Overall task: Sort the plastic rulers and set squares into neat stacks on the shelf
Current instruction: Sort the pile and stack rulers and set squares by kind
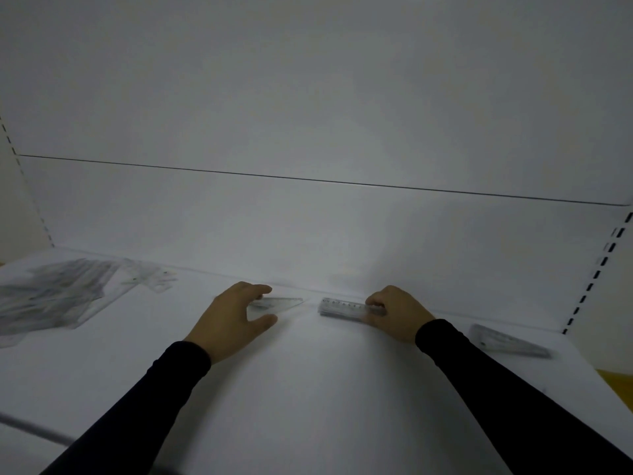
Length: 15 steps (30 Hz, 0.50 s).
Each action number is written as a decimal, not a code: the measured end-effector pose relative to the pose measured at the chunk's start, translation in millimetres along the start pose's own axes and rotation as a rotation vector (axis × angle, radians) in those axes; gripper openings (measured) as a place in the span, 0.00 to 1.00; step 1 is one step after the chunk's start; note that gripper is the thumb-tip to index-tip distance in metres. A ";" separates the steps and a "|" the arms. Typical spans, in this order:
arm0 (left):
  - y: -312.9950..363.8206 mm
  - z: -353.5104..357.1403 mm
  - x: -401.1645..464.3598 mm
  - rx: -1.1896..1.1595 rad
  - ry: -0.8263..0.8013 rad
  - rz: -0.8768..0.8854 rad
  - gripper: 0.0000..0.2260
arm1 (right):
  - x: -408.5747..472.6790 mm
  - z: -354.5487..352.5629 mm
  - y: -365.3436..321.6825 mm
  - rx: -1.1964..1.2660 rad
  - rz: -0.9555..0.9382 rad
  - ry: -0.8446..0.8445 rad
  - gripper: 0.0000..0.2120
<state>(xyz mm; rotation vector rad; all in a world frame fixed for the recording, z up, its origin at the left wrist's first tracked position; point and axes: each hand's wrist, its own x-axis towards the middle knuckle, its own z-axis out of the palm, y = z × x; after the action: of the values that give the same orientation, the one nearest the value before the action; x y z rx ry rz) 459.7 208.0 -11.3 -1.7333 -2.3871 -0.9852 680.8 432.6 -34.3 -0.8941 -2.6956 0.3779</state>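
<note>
At the far edge of the shelf point(308, 389) our left hand point(229, 320) pinches the set-square stack point(277, 303); our right hand point(397, 311) fingers grasp the ruler stack point(342, 307). An unsorted heap point(58, 293) lies left.

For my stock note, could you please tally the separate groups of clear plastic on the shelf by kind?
Unsorted heap, far left: 1
Set-square stack, under the left hand: 1
Ruler stack, held by the right hand: 1
Stack at far right, kind unclear: 1
Total: 4 groups; single pieces too blurred to count.
</note>
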 end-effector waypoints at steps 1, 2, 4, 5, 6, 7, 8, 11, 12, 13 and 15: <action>0.6 0.5 0.6 -0.005 -0.004 0.001 0.21 | -1.0 0.4 0.0 0.007 0.000 0.000 0.19; 1.2 1.0 1.4 -0.009 -0.007 0.004 0.21 | -2.2 0.5 -0.4 0.015 0.011 -0.007 0.17; 3.7 2.0 3.9 -0.014 -0.013 0.014 0.21 | -5.0 0.8 -1.7 0.031 0.026 -0.005 0.12; 5.4 2.3 5.5 -0.015 -0.016 0.021 0.21 | -7.4 -0.4 -2.9 0.036 0.032 -0.003 0.09; 7.3 2.9 7.6 -0.017 -0.018 0.029 0.21 | -11.2 -2.4 -4.0 0.028 0.033 -0.005 0.05; 9.8 4.1 10.1 -0.022 -0.023 0.038 0.21 | -14.8 -3.4 -2.7 0.024 0.034 0.008 0.07; 13.4 6.3 13.2 -0.028 -0.032 0.048 0.21 | -20.7 -5.7 -1.1 0.018 0.047 0.023 0.14; 32.5 19.2 24.1 -0.039 -0.064 0.103 0.21 | -48.5 -15.4 10.1 0.024 0.066 0.139 0.20; 41.9 25.9 28.0 -0.047 -0.077 0.127 0.21 | -61.0 -19.2 16.4 0.009 0.088 0.158 0.23; 52.3 33.5 32.1 -0.057 -0.093 0.156 0.22 | -74.1 -22.3 25.2 -0.003 0.104 0.175 0.27; 76.0 50.3 40.2 -0.086 -0.137 0.223 0.22 | -104.5 -30.7 41.7 -0.019 0.193 0.220 0.28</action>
<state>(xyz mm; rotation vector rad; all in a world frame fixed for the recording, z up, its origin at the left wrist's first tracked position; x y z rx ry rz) 526.8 281.0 -0.7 -2.1062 -2.1895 -0.9801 794.3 405.8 -37.9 -1.1353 -2.4254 0.2757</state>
